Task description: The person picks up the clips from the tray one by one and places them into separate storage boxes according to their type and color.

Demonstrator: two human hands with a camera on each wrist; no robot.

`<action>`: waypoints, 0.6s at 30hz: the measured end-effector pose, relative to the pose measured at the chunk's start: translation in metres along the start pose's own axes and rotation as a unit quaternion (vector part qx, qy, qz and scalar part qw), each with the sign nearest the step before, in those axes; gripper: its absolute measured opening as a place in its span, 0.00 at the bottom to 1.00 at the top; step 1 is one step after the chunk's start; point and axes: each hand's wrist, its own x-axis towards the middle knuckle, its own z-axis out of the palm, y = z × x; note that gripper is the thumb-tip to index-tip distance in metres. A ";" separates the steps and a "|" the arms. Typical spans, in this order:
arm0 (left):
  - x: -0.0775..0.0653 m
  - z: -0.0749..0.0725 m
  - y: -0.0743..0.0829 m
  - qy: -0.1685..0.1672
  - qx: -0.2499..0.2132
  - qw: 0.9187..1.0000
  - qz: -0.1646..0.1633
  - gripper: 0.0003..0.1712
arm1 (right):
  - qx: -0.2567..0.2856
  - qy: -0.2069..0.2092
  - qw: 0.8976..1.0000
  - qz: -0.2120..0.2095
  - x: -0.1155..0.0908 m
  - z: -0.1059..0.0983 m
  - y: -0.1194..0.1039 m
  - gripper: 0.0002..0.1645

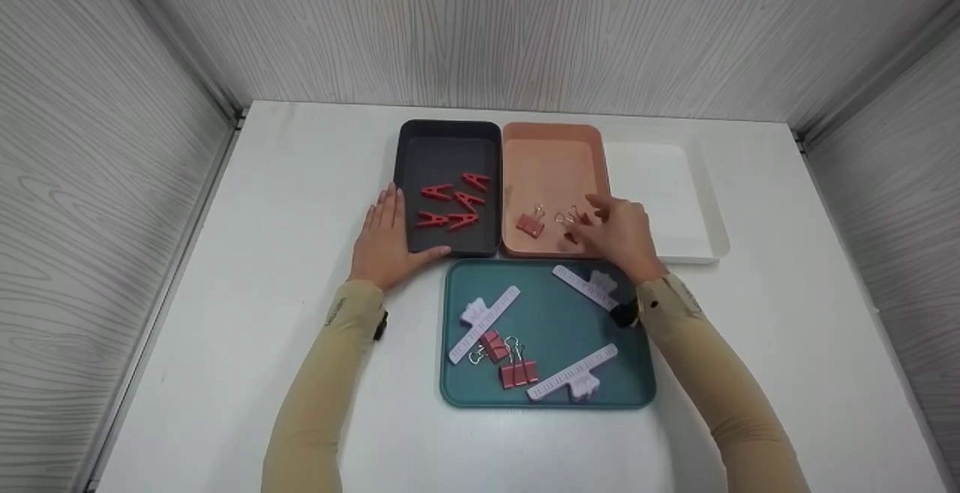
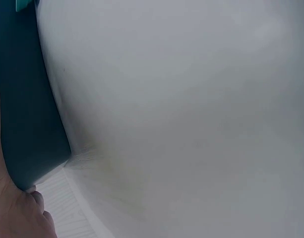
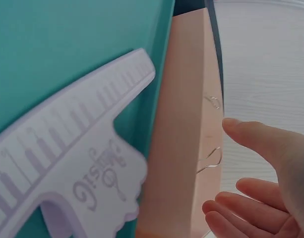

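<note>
My left hand (image 1: 385, 241) lies spread against the left side of the black tray (image 1: 450, 133), its thumb along the front edge. Several red clothespins (image 1: 469, 200) lie inside that tray. Over the front right of the orange tray (image 1: 551, 140) is my right hand (image 1: 619, 234), thumb and fingers apart in the right wrist view. Just beside its fingertips is a binder clip with wire handles (image 1: 568, 217); the thumb partly hides it. To the left lies another red binder clip (image 1: 530, 224). In the left wrist view only part of the left hand (image 2: 18, 213) shows.
In front, a green tray (image 1: 547, 399) holds two red binder clips (image 1: 517, 374) and three white piano-keyboard clips (image 1: 574, 373). One of these keyboard clips (image 3: 92, 144) reads "Music". A white tray (image 1: 705, 200) stands right of the orange one. Walls enclose the table.
</note>
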 end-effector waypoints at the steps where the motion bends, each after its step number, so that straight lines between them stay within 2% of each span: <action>1: 0.000 0.000 0.000 0.001 0.001 1.000 0.000 0.78 | 0.003 0.003 1.000 -0.006 -0.002 0.000 -0.001 0.39; 6: 0.000 0.002 0.000 0.007 0.004 1.000 0.004 0.78 | 0.005 0.022 0.999 -0.045 -0.013 -0.004 -0.009 0.37; 14: 0.000 0.003 -0.001 0.012 0.006 1.000 0.006 0.78 | 0.044 0.044 0.993 -0.098 -0.028 -0.009 -0.016 0.29; 18: 0.000 0.002 -0.001 0.013 0.000 1.000 0.006 0.78 | 0.057 0.054 0.990 -0.120 -0.037 -0.011 -0.020 0.29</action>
